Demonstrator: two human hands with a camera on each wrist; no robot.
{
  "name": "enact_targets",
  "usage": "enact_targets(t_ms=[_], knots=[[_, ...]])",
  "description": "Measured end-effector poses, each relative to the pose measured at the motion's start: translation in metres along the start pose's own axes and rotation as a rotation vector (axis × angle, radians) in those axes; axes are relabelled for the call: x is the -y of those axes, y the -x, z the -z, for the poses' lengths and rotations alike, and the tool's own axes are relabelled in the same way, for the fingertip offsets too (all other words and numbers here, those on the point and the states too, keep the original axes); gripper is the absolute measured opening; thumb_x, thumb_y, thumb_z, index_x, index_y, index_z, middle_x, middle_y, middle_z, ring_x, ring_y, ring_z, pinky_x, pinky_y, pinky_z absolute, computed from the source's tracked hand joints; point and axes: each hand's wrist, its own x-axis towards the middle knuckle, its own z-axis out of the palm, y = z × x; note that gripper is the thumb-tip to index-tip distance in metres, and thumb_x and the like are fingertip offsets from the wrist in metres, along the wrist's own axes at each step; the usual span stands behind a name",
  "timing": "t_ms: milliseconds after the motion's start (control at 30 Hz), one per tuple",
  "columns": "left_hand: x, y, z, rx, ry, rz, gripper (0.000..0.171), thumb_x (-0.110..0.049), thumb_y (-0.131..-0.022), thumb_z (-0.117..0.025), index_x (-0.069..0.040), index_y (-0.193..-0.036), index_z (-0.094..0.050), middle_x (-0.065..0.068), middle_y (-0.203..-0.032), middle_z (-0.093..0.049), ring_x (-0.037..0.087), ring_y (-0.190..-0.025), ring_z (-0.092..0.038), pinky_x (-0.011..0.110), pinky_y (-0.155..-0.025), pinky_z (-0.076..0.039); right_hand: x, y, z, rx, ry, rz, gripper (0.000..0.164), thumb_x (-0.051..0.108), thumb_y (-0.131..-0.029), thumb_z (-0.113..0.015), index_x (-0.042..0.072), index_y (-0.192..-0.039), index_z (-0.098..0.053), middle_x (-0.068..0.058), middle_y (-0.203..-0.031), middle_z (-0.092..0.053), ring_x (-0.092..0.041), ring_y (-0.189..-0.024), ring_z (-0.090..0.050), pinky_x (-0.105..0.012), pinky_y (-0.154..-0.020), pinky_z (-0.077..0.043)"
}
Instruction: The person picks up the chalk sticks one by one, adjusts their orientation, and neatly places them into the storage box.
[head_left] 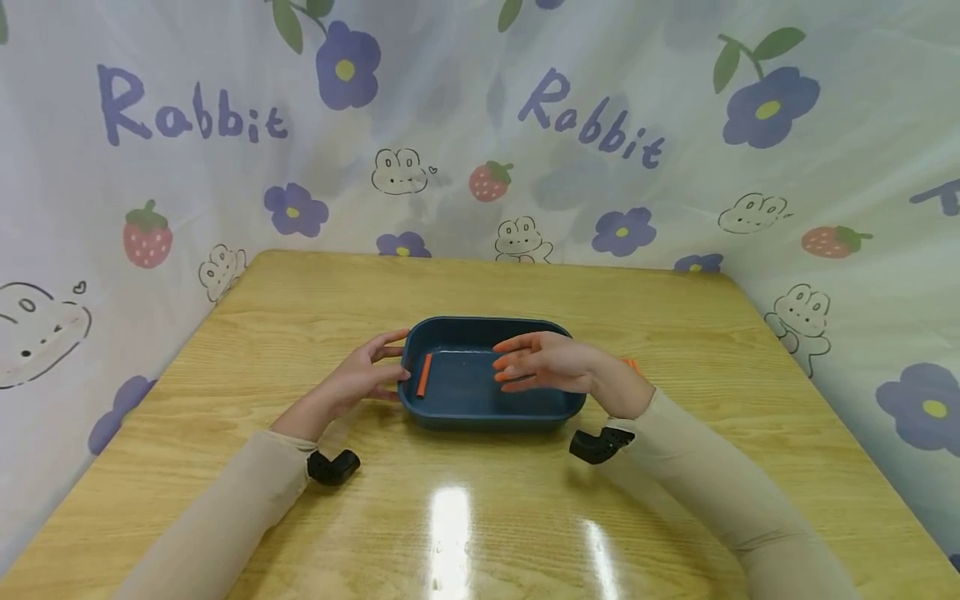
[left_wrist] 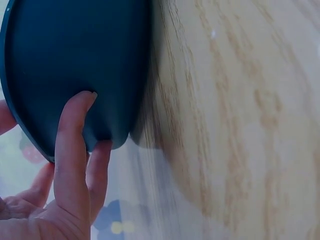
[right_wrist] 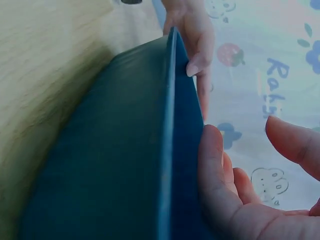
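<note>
A dark blue rectangular basin (head_left: 480, 421) with rounded corners stands near the middle of the table. Inside it, toward the left end, lies a short orange stick (head_left: 424, 376). My left hand (head_left: 371, 367) holds the basin's left end, thumb at the rim. In the left wrist view, fingertips (left_wrist: 82, 102) press against its outer wall. Over the right part of the basin hovers my right hand (head_left: 551, 361), fingers pointing left and slightly bent. The right wrist view shows that hand's thumb and index finger (right_wrist: 211, 150) apart, with nothing between them.
Part of something orange (head_left: 632, 364) shows on the table just behind my right wrist; the rest is hidden. The wooden table (head_left: 517, 517) extends around the basin. A patterned cloth (head_left: 450, 108) hangs beyond its back and side edges.
</note>
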Motion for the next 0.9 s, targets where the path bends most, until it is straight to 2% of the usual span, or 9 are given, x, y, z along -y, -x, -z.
enact_targets(t_ms=[100,167,333,400,600,767,900], knots=[[0.0,0.0,-0.001,-0.001,-0.001,0.002,0.07,0.0,-0.089,-0.054,-0.01,-0.149,-0.02,0.027,-0.143,-0.025,0.038,-0.107,-0.054,0.044,-0.074,-0.054,-0.005,0.008,0.003,-0.006,-0.01,0.003,0.057,-0.006,-0.092,-0.047,-0.009,-0.142,-0.02,-0.032,-0.132,-0.037,-0.039,-0.12,-0.044,-0.043,-0.098,-0.04],[0.0,0.0,-0.001,-0.001,-0.001,0.0,0.069,0.0,-0.089,-0.053,-0.01,-0.149,-0.02,0.027,-0.143,-0.025,0.04,-0.109,-0.053,0.044,-0.074,-0.054,-0.008,0.014,0.005,-0.019,-0.025,0.009,0.058,-0.006,-0.092,-0.047,-0.01,-0.142,-0.019,-0.03,-0.13,-0.039,-0.036,-0.115,-0.049,-0.044,-0.097,-0.04],[0.001,0.0,0.0,-0.004,-0.002,0.002,0.069,0.0,-0.089,-0.054,-0.011,-0.149,-0.02,0.026,-0.143,-0.025,0.041,-0.108,-0.053,0.044,-0.074,-0.054,-0.015,0.027,0.009,-0.019,-0.081,0.039,0.057,-0.007,-0.092,-0.048,-0.011,-0.141,-0.019,-0.018,-0.117,-0.052,-0.023,-0.101,-0.057,-0.046,-0.097,-0.04],[0.001,0.0,0.0,-0.006,-0.003,0.003,0.069,0.0,-0.09,-0.053,-0.011,-0.149,-0.02,0.026,-0.144,-0.025,0.04,-0.108,-0.053,0.044,-0.074,-0.054,-0.018,0.032,0.011,-0.007,-0.096,0.051,0.056,-0.007,-0.091,-0.048,-0.011,-0.14,-0.02,-0.012,-0.112,-0.055,-0.022,-0.099,-0.058,-0.046,-0.098,-0.04],[0.001,0.001,-0.001,-0.004,-0.001,-0.003,0.069,-0.001,-0.09,-0.054,-0.011,-0.149,-0.02,0.026,-0.144,-0.025,0.041,-0.109,-0.052,0.046,-0.075,-0.053,-0.028,0.046,0.016,-0.013,-0.101,0.086,0.053,-0.005,-0.091,-0.052,-0.01,-0.137,-0.027,-0.011,-0.111,-0.056,-0.022,-0.1,-0.059,-0.044,-0.097,-0.041],[0.002,0.001,-0.002,0.007,0.0,-0.007,0.07,-0.001,-0.09,-0.055,-0.011,-0.149,-0.02,0.026,-0.144,-0.024,0.041,-0.11,-0.052,0.046,-0.075,-0.053,-0.035,0.058,0.02,0.006,-0.118,0.131,0.046,-0.003,-0.09,-0.055,-0.005,-0.132,-0.036,-0.011,-0.112,-0.057,-0.025,-0.105,-0.058,-0.041,-0.097,-0.042],[0.002,0.0,-0.002,0.002,-0.004,-0.007,0.069,-0.002,-0.09,-0.055,-0.01,-0.149,-0.02,0.026,-0.144,-0.024,0.041,-0.11,-0.052,0.045,-0.075,-0.053,-0.036,0.066,0.021,0.025,-0.131,0.159,0.047,-0.001,-0.09,-0.058,-0.004,-0.132,-0.036,-0.011,-0.112,-0.056,-0.026,-0.104,-0.058,-0.041,-0.096,-0.042]])
